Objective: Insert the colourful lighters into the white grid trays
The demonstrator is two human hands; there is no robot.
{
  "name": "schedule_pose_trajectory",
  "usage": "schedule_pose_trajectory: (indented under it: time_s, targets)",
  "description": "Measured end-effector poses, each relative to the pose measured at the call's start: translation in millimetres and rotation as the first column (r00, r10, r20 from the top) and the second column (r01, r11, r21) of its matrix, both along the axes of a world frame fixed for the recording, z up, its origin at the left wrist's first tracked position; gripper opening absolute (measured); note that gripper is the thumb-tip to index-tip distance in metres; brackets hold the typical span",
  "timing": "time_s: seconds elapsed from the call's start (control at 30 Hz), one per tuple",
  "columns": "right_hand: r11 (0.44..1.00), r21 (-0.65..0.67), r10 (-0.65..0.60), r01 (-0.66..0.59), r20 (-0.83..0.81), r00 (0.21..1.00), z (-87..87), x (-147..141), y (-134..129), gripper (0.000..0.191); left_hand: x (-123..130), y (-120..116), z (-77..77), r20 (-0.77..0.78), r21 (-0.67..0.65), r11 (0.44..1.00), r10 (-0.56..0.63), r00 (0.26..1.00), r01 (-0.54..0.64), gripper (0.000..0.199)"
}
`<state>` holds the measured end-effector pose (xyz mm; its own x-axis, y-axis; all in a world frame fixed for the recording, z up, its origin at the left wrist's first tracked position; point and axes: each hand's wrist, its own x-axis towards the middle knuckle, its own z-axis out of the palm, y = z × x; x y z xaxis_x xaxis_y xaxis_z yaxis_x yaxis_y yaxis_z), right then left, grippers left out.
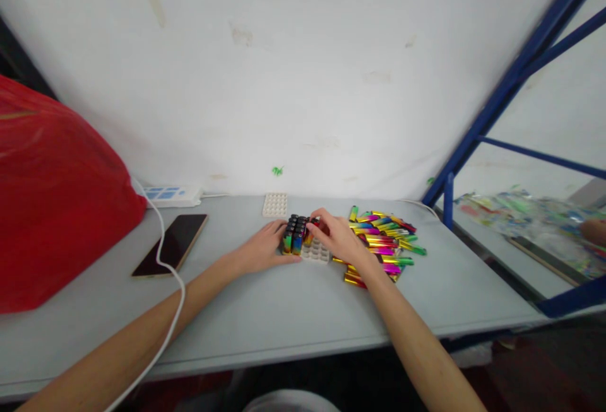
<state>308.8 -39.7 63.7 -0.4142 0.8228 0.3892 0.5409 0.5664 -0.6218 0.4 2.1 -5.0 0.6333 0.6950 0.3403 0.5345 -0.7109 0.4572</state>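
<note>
A white tray with rows of pockets [316, 251] lies on the table, and several lighters [297, 243] with black tops and shiny rainbow bodies stand upright in its left part. My left hand [262, 249] is around the tray's left end, thumb along the front and fingers behind, against the lighters. With its fingers pinched, my right hand [337, 235] holds a reddish-gold lighter [308, 237] over the tray beside the standing ones; its lower end is partly hidden. Just right of that hand lies a loose pile of metallic lighters [383, 241].
Another white pocketed tray [275, 204] lies by the wall. At left are a phone [173, 245], a white cable [166, 267], a power strip [173, 195] and a red bag [61, 204]. A blue metal frame [492, 109] bounds the right; beyond it, another person's hand [593, 230] is near plastic packaging.
</note>
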Motion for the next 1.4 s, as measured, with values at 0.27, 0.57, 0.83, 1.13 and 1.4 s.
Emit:
schedule_pose_trajectory:
  time_s: [0.27, 0.57, 0.83, 1.13, 1.4]
  targets:
    - [0.998, -0.05, 0.029, -0.03, -0.014, 0.999, -2.7, -1.1, 3.4, 0.021, 1.0, -2.9, 3.2, 0.013, -0.033, 0.999, -0.005, 1.0, 0.006, 0.092]
    - [0.999, -0.028, 0.036, -0.036, 0.001, 0.999, 6.3, 0.4, -2.2, 0.022, 1.0, -2.2, 3.2, 0.018, -0.025, 1.0, -0.008, 1.0, 0.009, 0.09]
    - [1.0, -0.007, 0.026, -0.026, -0.009, 1.0, 0.9, 2.3, 5.5, 0.017, 0.8, -1.5, 2.1, 0.003, -0.019, 1.0, -0.011, 1.0, 0.011, 0.089]
    - [1.0, 0.016, 0.019, -0.019, -0.007, 1.0, 3.4, 4.1, 3.1, 0.018, 0.8, -0.1, 1.5, 0.002, -0.025, 1.0, -0.002, 1.0, 0.002, 0.093]
    - [0.999, 0.02, 0.028, -0.028, 0.004, 1.0, 6.1, 5.3, 1.5, 0.025, 1.3, -2.1, 3.9, 0.009, -0.024, 1.0, -0.004, 1.0, 0.005, 0.093]
